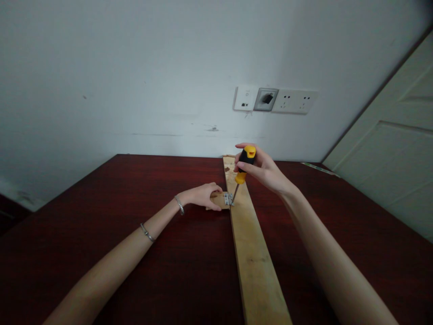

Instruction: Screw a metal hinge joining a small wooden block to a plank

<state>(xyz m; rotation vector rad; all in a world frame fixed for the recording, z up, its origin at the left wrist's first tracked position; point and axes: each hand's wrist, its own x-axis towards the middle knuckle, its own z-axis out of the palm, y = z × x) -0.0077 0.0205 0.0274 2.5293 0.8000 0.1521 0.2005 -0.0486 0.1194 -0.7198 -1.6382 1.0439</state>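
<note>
A yellow and black screwdriver [246,158] is gripped in my right hand [265,170], its shaft slanting down to a small metal hinge [227,198]. The hinge spans a short wooden block [218,203] and a long wooden plank [252,253]. Its tip meets the hinge leaf on the plank; any screw there is too small to make out. My left hand [204,196] closes around the short block from the left, thumb at the near edge and fingers at the far edge. The block lies against the plank's left side.
Both pieces of wood lie on a dark red tabletop [152,194] that meets a pale wall [152,81]. Sockets and switches [291,100] are set in the wall, with a black plug [267,98]. A white panelled door [399,149] stands at the right, near a thin patterned strip [320,169].
</note>
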